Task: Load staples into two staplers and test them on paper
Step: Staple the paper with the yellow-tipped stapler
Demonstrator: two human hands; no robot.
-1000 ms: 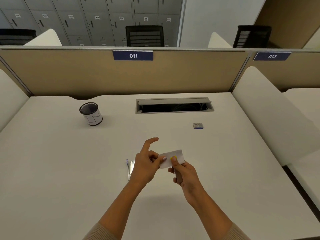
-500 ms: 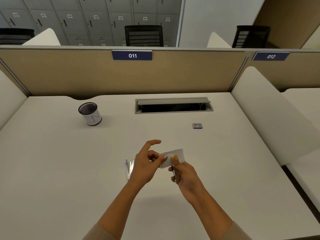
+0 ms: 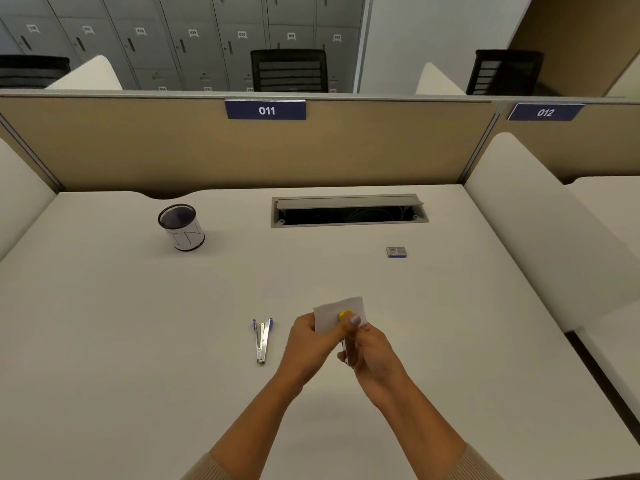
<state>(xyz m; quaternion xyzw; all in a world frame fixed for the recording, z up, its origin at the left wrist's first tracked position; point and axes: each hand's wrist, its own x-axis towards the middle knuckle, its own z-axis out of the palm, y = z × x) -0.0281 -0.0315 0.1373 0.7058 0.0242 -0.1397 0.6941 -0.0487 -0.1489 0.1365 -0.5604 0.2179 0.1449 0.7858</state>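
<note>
Beige sleeve cuffs (image 3: 207,469) at the near edge, with bare forearms reaching forward over a white laminate desk (image 3: 104,341). Left hand (image 3: 310,341): fingers curled, pinching the left edge of a small white slip of paper (image 3: 337,308), which is held above the desk at its middle. Right hand (image 3: 372,353): fingers wrapped round the metal body of a yellow-tipped metal stapler (image 3: 345,315), thumb laid on the yellow tip; the tip lies over the paper's near part, but whether the sheet sits inside the stapler's mouth cannot be told. Blue-tipped metal stapler (image 3: 262,341): flat on the desk just left of the left hand and not touching it, splayed in a narrow V with the hinge toward the person. Small grey and blue staple box (image 3: 396,251): on the desk farther back, right of centre, well apart from the hands. Black mesh pen cup with a white band (image 3: 181,227): upright, back left. Grey metal cable tray (image 3: 348,211): set into the desk, lid raised. Tan partition panel (image 3: 138,150) with blue plates reading 011 (image 3: 265,110) and 012 (image 3: 545,112). Beyond it, black mesh office chairs (image 3: 289,69) and grey numbered lockers (image 3: 156,39).
</note>
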